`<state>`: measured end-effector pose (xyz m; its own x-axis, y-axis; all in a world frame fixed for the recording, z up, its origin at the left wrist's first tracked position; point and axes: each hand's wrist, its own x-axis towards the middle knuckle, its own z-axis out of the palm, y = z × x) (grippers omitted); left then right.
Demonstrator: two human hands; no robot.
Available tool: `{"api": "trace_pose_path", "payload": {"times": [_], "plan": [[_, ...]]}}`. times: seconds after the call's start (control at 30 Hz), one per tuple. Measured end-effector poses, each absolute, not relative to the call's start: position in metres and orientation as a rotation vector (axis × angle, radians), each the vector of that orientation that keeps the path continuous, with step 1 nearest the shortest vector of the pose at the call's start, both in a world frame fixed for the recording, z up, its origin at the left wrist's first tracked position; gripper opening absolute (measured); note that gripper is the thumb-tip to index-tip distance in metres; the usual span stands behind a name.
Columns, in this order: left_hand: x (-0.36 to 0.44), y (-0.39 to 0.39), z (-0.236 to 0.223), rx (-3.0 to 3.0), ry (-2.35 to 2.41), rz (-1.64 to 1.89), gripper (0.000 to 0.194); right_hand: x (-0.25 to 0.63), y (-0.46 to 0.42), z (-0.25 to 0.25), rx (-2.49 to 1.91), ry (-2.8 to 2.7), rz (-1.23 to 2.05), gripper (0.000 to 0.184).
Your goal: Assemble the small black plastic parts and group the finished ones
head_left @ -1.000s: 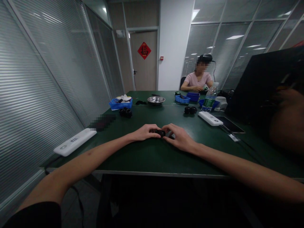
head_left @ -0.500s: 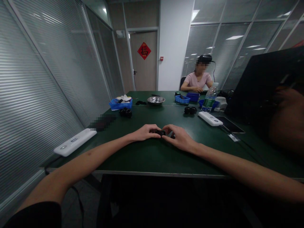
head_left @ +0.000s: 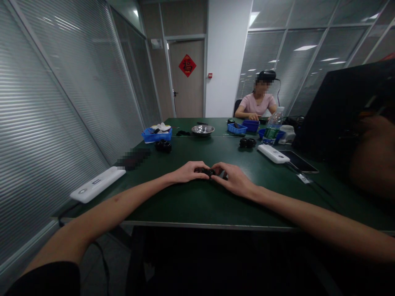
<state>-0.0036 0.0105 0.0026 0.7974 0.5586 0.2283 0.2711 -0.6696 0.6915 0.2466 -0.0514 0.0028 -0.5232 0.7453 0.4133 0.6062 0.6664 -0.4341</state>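
Low over the middle of the table, my left hand (head_left: 189, 171) is closed on a small, dark, glossy rounded object (head_left: 211, 173), its thumb along the near side. My right hand (head_left: 233, 177) meets the object's right end, with thumb and fingertips bent around it. Much of the object is hidden by my fingers, and its kind cannot be made out. Farther off stand a cluster of black round parts (head_left: 163, 146) on the left and a similar black cluster (head_left: 247, 143) on the right.
On the green table (head_left: 185, 205) are a metal bowl (head_left: 203, 131), a blue basket (head_left: 148, 137), another blue basket (head_left: 237, 130), a plastic bottle (head_left: 272, 128), a white power bank (head_left: 273, 154), a phone (head_left: 298, 161) and a left-side power bank (head_left: 98, 184). A co-worker (head_left: 258, 102) sits opposite.
My hands stay in nearly the same place, still around the dark object, which has shifted very slightly. Across the table, the co-worker's hand has moved a little.
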Motion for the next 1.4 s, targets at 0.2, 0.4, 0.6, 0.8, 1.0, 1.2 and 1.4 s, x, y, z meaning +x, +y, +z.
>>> {"api": "trace_pose_path", "payload": {"times": [0.2,0.4,0.6,0.8,1.0,1.2,1.4], "plan": [[-0.0025,0.0109,0.0021,2.326,0.652,0.563,0.043,0.2475,-0.0522,0.0024,-0.961,-2.333,0.245,0.027],[-0.0026,0.0085,0.005,2.333,0.657,0.565,0.041,0.2466,-0.0507,0.0014,-1.028,-2.316,0.294,0.026],[-0.0028,0.0095,0.0035,2.312,0.636,0.575,0.042,0.2474,-0.0516,0.0017,-0.945,-2.348,0.237,0.028],[-0.003,0.0088,0.0052,2.316,0.638,0.56,0.042,0.2473,-0.0508,0.0002,-1.009,-2.323,0.281,0.025],[-0.002,0.0108,0.0028,2.309,0.626,0.574,0.04,0.2465,-0.0522,0.0002,-0.921,-2.342,0.211,0.029],[-0.0021,0.0104,0.0021,2.313,0.638,0.572,0.04,0.2458,-0.0496,-0.0023,-1.003,-2.339,0.25,0.028],[-0.0026,0.012,0.001,2.309,0.638,0.577,0.039,0.2457,-0.0501,-0.0036,-0.925,-2.339,0.229,0.034]]}}
